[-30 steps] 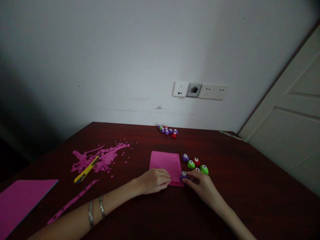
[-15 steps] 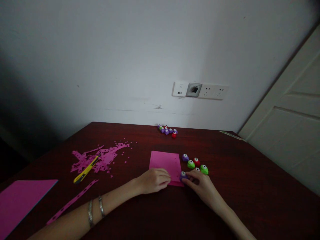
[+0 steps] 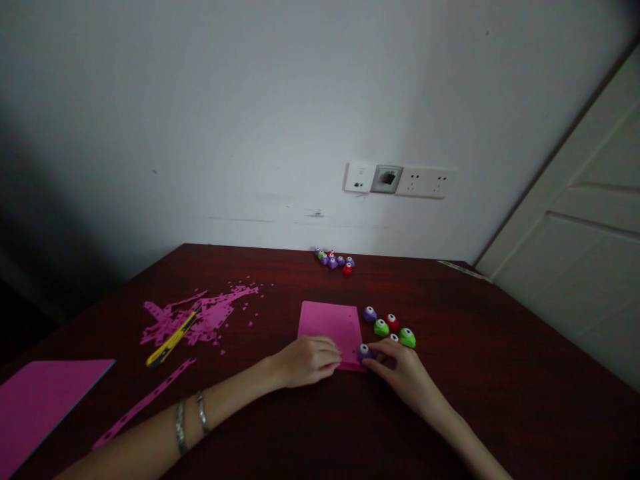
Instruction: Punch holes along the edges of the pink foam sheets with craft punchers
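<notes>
I see the small purple punch (image 3: 365, 356), with its white top and black dot, at the right edge of the pink paper (image 3: 330, 319), near the bottom corner. My right hand (image 3: 400, 368) pinches it between thumb and finger. My left hand (image 3: 309, 362) rests on the paper, fingers bent; I can't tell if they grip it. More punches (image 3: 392, 325) sit just beyond my right hand.

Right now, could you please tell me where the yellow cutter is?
In the head view, the yellow cutter lies at left on the table, its far end over the pink scraps.
</notes>
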The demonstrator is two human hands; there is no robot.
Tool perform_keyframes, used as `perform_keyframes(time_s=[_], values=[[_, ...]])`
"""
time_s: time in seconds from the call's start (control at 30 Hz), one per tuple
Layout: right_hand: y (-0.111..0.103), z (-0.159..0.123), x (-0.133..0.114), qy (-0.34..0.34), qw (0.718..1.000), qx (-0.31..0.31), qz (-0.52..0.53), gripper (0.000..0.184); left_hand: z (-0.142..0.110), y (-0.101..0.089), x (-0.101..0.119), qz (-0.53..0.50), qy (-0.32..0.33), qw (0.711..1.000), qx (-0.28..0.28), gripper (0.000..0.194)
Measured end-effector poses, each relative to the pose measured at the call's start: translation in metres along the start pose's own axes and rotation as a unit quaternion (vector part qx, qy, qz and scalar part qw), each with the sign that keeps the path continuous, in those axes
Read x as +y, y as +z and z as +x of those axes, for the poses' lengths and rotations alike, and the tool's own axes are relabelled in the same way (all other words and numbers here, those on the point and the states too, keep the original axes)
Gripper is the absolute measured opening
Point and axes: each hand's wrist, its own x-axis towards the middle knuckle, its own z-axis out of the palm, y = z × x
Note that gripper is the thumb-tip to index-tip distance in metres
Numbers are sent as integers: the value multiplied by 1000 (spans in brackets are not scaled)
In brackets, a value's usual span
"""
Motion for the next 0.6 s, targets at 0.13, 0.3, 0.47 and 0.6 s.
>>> perform_keyframes(time_s=[0.13,0.3,0.47,0.6], values=[[0,-1,0,3,1000,-15,3,22,0,1,1,-12,-4,1000,2,23],[1,0,3,-16,1000,-21,2,20,2,0,3,-48,-32,998,10,23],[0,0,4,-20,1000,-24,3,21,2,-17,-5,2,-114,991,-70,39],[-1,-1,1,-14,999,-29,-1,21,-3,-27,-20,15,-153,970,-189,65]])
